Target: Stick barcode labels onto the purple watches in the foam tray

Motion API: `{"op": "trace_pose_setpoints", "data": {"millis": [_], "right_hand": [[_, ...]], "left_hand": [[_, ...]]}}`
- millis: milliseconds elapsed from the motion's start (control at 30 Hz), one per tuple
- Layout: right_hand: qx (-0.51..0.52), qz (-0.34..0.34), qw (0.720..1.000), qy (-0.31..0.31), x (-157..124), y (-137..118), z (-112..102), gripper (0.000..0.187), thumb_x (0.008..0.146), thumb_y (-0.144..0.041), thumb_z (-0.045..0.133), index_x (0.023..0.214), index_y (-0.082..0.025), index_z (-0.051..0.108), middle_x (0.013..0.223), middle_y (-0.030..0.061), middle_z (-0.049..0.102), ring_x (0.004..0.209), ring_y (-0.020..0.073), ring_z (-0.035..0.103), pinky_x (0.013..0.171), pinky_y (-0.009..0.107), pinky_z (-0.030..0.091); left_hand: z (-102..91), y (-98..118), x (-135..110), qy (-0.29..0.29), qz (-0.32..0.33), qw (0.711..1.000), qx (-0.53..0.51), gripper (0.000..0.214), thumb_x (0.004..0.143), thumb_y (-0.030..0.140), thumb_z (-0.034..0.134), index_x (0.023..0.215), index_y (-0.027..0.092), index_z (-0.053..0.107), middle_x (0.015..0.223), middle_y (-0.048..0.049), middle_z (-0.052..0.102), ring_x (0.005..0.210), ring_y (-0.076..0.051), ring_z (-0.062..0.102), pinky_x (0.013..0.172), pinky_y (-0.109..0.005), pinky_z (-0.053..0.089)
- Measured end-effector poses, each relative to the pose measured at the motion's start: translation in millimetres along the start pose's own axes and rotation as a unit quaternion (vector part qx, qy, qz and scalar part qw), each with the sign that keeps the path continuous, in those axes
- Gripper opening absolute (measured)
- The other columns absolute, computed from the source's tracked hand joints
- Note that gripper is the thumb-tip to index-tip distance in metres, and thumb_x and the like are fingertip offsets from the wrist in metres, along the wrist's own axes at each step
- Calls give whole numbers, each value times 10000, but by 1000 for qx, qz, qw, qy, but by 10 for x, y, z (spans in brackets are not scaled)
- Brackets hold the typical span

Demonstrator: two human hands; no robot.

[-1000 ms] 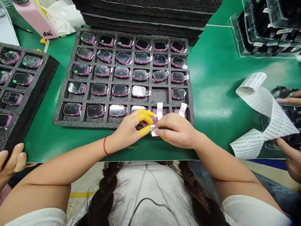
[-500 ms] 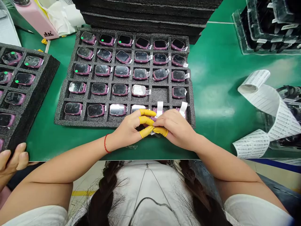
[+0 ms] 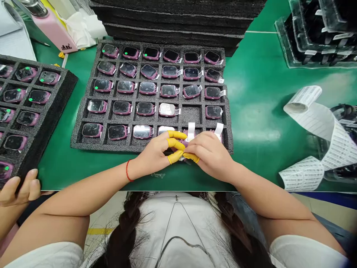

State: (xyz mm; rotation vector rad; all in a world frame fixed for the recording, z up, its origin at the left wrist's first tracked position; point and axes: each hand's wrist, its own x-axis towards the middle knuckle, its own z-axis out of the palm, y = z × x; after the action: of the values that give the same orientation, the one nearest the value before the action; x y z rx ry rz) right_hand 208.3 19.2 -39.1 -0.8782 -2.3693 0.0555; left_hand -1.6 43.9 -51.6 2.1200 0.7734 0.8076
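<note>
My left hand (image 3: 157, 152), with yellow finger cots on its fingertips, is closed on a purple smartwatch (image 3: 183, 143) at the front edge of the foam tray (image 3: 89, 146). My right hand (image 3: 213, 154) meets it there, thumb and fingers pinched at the same watch; a yellow cot shows on the thumb. Most of the watch is hidden by the fingers. Just beyond, white paper tabs (image 3: 191, 131) stick up from the front-row compartments. Purple watches with dark screens (image 3: 117, 131) lie in most compartments; one compartment (image 3: 192, 113) in the second row from the front holds none.
A second foam tray (image 3: 63, 91) of watches lies at left, with another person's hand (image 3: 21, 190) at its corner. Stacked black foam (image 3: 178, 22) stands behind. At right are a curling label strip (image 3: 304, 173) and clear plastic trays (image 3: 290, 44). A pink bottle (image 3: 54, 29) stands back left.
The view has shifted slightly, so the trays appear a little further right and lower. Both hands stay together at the watch, with hardly any finger movement.
</note>
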Motion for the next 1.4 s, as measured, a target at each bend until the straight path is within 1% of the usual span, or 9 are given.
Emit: {"op": "trace_pose_setpoints", "data": {"millis": [167,333,500,667,767,867,933,1067,1400], "right_hand": [[-133,-76,988,-4,29,-95,-107,150,902,-109,552,817,-200,636,762,-2,743,679,134,609,907,356,472],[-151,-83,985,-24,29,-109,-186,174,899,-120,565,791,-235,637,820,-24,751,781,134,657,964,379,446],[53,76,995,34,-1,-34,-387,109,870,-164,633,877,-272,621,913,2,699,862,169,641,923,430,460],[297,334,891,85,12,22,-348,92,830,-250,702,758,-245,646,949,33,618,900,187,596,781,367,480],[398,406,822,30,35,54,-204,186,798,-340,733,686,-217,649,974,32,607,892,169,582,781,342,462],[425,445,788,6,40,69,-121,182,787,-344,736,690,-209,661,982,29,591,876,154,559,783,331,440],[427,446,786,-3,30,62,-108,159,801,-327,722,707,-212,668,988,27,585,905,158,555,823,340,428],[422,422,802,-19,5,22,-105,127,821,-307,700,736,-220,666,991,22,578,964,175,552,901,369,407],[292,361,882,-80,27,-75,-51,143,849,-213,630,707,-196,624,947,47,603,956,205,523,906,418,412]], "left_hand": [[6,19,-9,-8,-24,1000,7,52,867,178,634,907,178,667,1157,-85,668,1074,-180,649,892,-329,556],[13,18,-19,-5,-25,1000,1,34,873,179,632,901,180,652,1157,-78,659,1063,-173,644,891,-325,548],[-1,37,-20,-6,-29,1000,5,72,869,149,598,913,176,648,1175,-90,649,1089,-179,632,920,-343,534],[-73,45,-22,-34,4,999,0,132,898,166,530,904,170,662,1205,-112,629,1139,-190,609,978,-375,506],[-105,25,-10,-54,-6,998,-8,166,927,227,548,829,180,673,1193,-96,633,1114,-185,619,942,-346,514],[-132,11,17,-80,-17,997,-8,119,890,266,644,807,184,668,1217,-81,626,1105,-188,614,938,-335,508],[-157,9,40,-111,-15,994,0,114,846,268,703,903,185,649,1257,-83,615,1135,-205,592,965,-356,496],[-182,6,63,-153,-39,987,7,474,807,259,738,1220,200,512,1266,-91,595,1098,-210,586,925,-365,517],[44,-1,-83,-68,-44,992,102,678,803,310,750,1358,256,364,1188,-61,583,1070,-227,553,889,-366,502]]}}
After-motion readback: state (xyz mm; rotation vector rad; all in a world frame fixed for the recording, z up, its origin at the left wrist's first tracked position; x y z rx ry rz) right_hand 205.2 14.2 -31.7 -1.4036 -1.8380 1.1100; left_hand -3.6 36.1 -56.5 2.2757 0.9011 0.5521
